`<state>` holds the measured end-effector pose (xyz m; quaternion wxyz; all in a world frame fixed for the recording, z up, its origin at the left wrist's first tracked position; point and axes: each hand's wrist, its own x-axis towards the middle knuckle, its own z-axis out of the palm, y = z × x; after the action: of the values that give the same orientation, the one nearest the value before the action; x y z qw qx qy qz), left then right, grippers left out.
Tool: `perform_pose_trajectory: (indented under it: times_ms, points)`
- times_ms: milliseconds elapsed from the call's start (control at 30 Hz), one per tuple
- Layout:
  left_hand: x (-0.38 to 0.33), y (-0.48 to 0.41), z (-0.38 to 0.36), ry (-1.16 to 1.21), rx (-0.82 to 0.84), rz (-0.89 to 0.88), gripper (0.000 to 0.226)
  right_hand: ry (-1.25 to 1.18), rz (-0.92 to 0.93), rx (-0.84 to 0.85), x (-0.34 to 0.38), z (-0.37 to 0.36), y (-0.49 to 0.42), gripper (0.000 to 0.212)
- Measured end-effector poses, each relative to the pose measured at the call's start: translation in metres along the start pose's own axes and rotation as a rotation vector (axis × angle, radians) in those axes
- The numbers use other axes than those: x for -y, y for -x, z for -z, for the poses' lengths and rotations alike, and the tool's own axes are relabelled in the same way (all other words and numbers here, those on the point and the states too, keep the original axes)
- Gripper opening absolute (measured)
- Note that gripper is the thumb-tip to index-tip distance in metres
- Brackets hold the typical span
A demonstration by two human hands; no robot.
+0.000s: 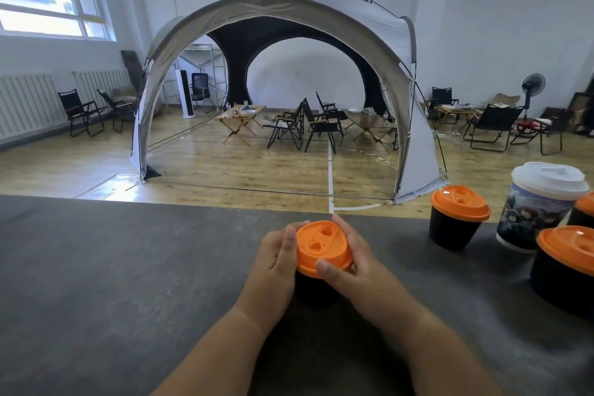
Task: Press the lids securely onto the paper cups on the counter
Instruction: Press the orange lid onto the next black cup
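Note:
A black paper cup [313, 291] stands on the dark grey counter [112, 267], topped by an orange lid [321, 246]. My left hand [276, 267] wraps the cup's left side, its thumb lying along the lid's rim. My right hand [353, 262] holds the right side, with the thumb pressing on the lid's near edge and fingers curled behind it. The lid sits slightly tilted toward me. Most of the cup's wall is hidden by my hands.
At the right of the counter stand three more black cups with orange lids [458, 215] [567, 264] [585, 210] and a taller printed cup with a white lid [543, 202]. Beyond the counter's far edge lie a wooden floor, a large tent [283, 26] and folding chairs.

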<state>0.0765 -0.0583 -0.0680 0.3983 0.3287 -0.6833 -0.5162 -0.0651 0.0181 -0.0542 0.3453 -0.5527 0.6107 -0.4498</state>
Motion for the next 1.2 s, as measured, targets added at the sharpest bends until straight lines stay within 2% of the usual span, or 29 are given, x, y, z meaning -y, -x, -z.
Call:
perform_pose_trajectory:
  times_ms: [133, 200, 300, 367, 467, 633, 800, 1067, 1200]
  points:
    - [-0.005, 0.002, 0.001, 0.022, 0.080, 0.043, 0.042, 0.009, 0.001, -0.013, 0.001, 0.000, 0.000, 0.094]
    - [-0.006, 0.003, 0.001, 0.119, 0.139, 0.077, 0.050, -0.047, 0.002, -0.086, -0.001, 0.001, -0.001, 0.092]
    - [-0.002, 0.002, 0.002, 0.257, 0.226, 0.140, 0.064, -0.309, -0.016, -0.247, -0.007, 0.005, -0.005, 0.082]
    - [0.001, 0.000, 0.001, 0.250, 0.255, 0.161, 0.067, -0.361, -0.061, -0.240, -0.007, 0.009, -0.005, 0.079]
    - [0.003, -0.001, -0.001, 0.263, 0.203, 0.180, 0.064, -0.386, -0.104, -0.218, -0.005, 0.007, -0.005, 0.072]
    - [-0.001, -0.001, -0.002, 0.315, 0.119, 0.151, 0.069, -0.360, 0.022, -0.279, 0.000, 0.002, -0.006, 0.052]
    - [-0.005, -0.001, -0.003, 0.565, 0.178, 0.230, 0.055, -0.701, -0.041, -0.279, -0.003, 0.004, -0.011, 0.055]
    - [-0.003, -0.001, -0.003, 0.423, 0.132, 0.181, 0.065, -0.515, 0.023, -0.299, 0.001, 0.003, -0.004, 0.052]
    - [-0.005, 0.000, -0.004, 0.443, 0.172, 0.195, 0.061, -0.639, -0.014, -0.311, -0.001, 0.003, -0.007, 0.049]
